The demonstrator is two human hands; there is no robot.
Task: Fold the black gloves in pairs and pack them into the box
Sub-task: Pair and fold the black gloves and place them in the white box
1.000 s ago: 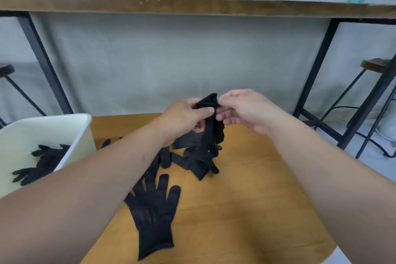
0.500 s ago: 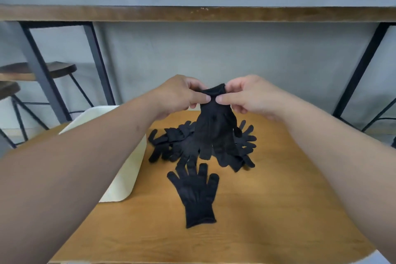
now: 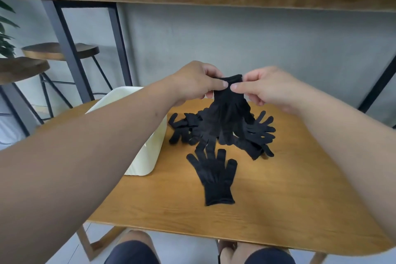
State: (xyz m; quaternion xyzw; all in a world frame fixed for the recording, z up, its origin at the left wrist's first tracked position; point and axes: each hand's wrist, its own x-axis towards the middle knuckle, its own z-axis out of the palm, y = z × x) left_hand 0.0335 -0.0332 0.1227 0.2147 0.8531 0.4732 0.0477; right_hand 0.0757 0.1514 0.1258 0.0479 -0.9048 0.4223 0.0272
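Both the left hand (image 3: 198,83) and right hand (image 3: 264,88) now pinch the glove (image 3: 228,109) cuff higher and squarer than a moment ago, so folding seems underway, the box (image 3: 147,156) still waiting.

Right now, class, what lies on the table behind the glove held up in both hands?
A pile of black gloves lies behind the held glove, fingers splayed at both sides. The pile's middle is covered.

I see black gloves (image 3: 216,176), all plain, on a bench (image 3: 289,188) of warm orange-brown wood with fine grain. The box (image 3: 147,156) is pale cream. The wall (image 3: 235,38) behind is grey.
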